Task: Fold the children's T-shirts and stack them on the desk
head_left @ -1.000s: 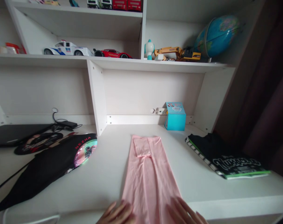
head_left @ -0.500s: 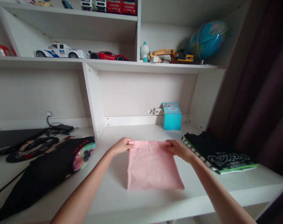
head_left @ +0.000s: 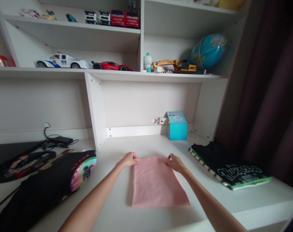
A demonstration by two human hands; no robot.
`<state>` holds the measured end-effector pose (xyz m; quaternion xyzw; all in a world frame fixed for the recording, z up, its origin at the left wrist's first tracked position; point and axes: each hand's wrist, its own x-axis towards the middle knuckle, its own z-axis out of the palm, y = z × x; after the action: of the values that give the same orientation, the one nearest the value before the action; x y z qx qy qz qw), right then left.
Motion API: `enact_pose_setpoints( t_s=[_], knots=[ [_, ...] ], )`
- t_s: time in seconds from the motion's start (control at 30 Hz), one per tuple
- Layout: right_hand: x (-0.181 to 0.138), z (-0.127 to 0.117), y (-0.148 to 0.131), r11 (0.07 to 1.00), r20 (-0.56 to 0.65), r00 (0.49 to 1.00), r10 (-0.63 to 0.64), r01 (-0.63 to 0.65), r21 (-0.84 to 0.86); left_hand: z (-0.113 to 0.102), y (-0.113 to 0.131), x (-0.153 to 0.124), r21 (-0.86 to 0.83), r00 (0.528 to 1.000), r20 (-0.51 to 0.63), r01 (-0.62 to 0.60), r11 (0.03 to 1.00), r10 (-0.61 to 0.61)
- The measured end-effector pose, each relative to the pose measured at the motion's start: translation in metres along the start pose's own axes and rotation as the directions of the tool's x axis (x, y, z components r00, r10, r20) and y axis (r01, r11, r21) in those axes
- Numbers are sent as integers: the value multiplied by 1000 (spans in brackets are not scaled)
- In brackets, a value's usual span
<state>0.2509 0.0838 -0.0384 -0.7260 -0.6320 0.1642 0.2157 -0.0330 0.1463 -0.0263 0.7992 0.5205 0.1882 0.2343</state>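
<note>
A folded pink cloth [head_left: 158,183] lies on the white desk [head_left: 112,206] in front of me, with its wider edge towards me. It looks like a garment, but the folds hide its exact kind. My left hand [head_left: 130,159] pinches the far left corner between thumb and fingers. At the far right corner, my right hand [head_left: 175,162] has a similar pinch on the fabric. Both forearms reach in from the bottom of the view, one on each side of the cloth.
Folded dark shirts [head_left: 228,166] are stacked on the right. A black NEZHA garment [head_left: 52,180] lies left, near a black adapter [head_left: 61,140] with cables. A blue desk calendar [head_left: 177,129] stands behind. Shelves above hold toy cars, a toy excavator [head_left: 175,65] and a globe [head_left: 209,51].
The view has tilted up slightly, so the scene sits lower. My hands have come a little closer together and the cloth's far edge looks narrower. Both hands keep their pinch on it.
</note>
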Motion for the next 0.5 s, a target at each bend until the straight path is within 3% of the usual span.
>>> enact_pose_setpoints(
  t_s=[0.3, 0.4, 0.5],
  knots=[
    [-4, 8, -1, 1000, -90, 996, 7, -9, -23, 5, 10, -7, 91, 996, -14, -89, 992, 91],
    [-9, -11, -8, 998, -173, 984, -34, 43, 45, -5, 19, -7, 86, 989, -70, -122, 989, 128],
    [-18, -52, -22, 982, -313, 944, -108, 150, 114, -27, 40, -5, 53, 961, -201, -182, 982, 189]
  ],
)
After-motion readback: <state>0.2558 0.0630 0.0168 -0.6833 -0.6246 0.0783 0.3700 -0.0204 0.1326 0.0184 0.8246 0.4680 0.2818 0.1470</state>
